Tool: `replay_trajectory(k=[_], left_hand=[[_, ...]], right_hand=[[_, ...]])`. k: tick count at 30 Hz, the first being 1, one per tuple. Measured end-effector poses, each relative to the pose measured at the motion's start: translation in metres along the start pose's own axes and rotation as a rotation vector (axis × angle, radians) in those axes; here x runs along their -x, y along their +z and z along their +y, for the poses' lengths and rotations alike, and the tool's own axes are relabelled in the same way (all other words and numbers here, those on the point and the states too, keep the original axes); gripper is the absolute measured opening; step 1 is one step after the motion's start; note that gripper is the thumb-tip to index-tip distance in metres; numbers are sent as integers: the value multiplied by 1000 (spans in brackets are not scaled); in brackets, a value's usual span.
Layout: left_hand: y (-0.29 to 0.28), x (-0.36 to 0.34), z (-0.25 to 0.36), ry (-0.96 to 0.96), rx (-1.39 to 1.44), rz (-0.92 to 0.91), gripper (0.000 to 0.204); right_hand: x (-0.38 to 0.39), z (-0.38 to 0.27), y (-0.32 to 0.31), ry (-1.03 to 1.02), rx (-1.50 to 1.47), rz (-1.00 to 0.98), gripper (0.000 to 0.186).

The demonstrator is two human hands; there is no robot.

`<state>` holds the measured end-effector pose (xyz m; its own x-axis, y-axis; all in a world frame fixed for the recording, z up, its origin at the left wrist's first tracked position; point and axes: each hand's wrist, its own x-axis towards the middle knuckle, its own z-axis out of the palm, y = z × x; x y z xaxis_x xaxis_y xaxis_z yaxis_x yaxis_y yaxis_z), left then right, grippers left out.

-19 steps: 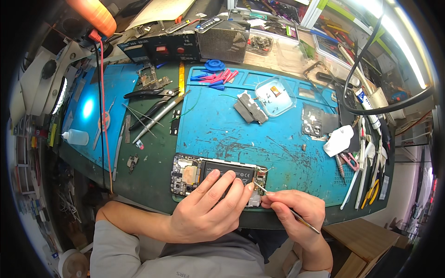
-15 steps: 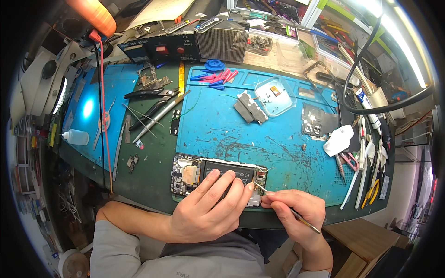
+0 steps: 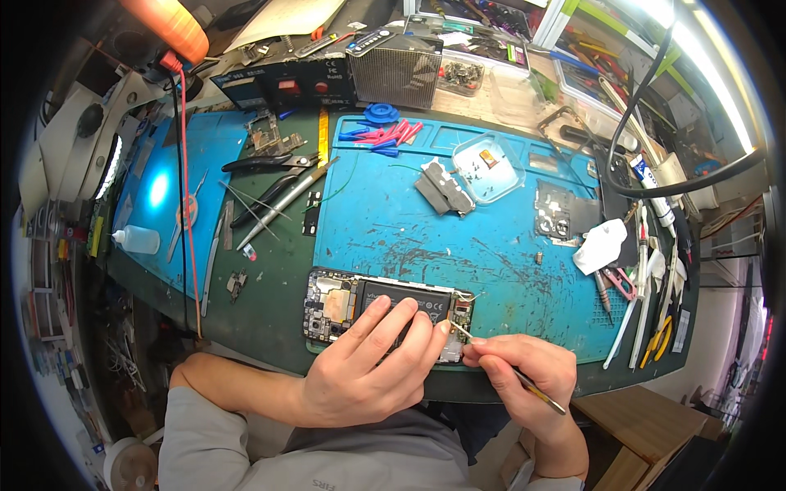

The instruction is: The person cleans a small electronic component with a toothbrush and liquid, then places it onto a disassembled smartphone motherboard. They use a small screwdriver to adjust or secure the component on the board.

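Pinching a slim metal hand tool (image 3: 538, 389) between thumb and fingers, the right hand (image 3: 534, 372) brings its tip to the right end of an opened black smartphone (image 3: 334, 304), whose black rectangular battery (image 3: 427, 304) lies partly under the left hand (image 3: 375, 370), fingers outstretched. The phone sits at the near left corner of a scratched blue work mat (image 3: 516, 262) on the dark green desk (image 3: 274, 315); beyond is a clear square plastic tray (image 3: 495, 186).

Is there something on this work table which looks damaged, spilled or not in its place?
Yes. The blue work mat has many dark, scratch-like marks, mainly just beyond the opened phone. They look odd because they break up its even blue surface; whether they are scratches or stains, I cannot tell.
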<state>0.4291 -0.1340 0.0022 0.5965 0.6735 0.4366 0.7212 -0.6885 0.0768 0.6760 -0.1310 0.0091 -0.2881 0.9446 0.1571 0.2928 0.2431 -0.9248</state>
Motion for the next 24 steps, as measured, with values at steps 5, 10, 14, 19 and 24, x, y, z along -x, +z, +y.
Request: replay_trajectory(k=[5, 10, 14, 19, 24], left_hand=[[0, -1, 0, -1, 9, 10, 46], [3, -2, 1, -12, 1, 32, 47], [4, -1, 1, -18, -8, 26, 51], [2, -3, 2, -20, -19, 11, 51], [3, -3, 2, -31, -8, 30, 51]], right_hand=[[3, 2, 3, 22, -25, 28, 18], [-1, 0, 2, 3, 7, 24, 21], [-2, -1, 2, 2, 18, 23, 21], [-2, -1, 3, 11, -2, 22, 21], [-1, 0, 3, -4, 6, 18, 20]])
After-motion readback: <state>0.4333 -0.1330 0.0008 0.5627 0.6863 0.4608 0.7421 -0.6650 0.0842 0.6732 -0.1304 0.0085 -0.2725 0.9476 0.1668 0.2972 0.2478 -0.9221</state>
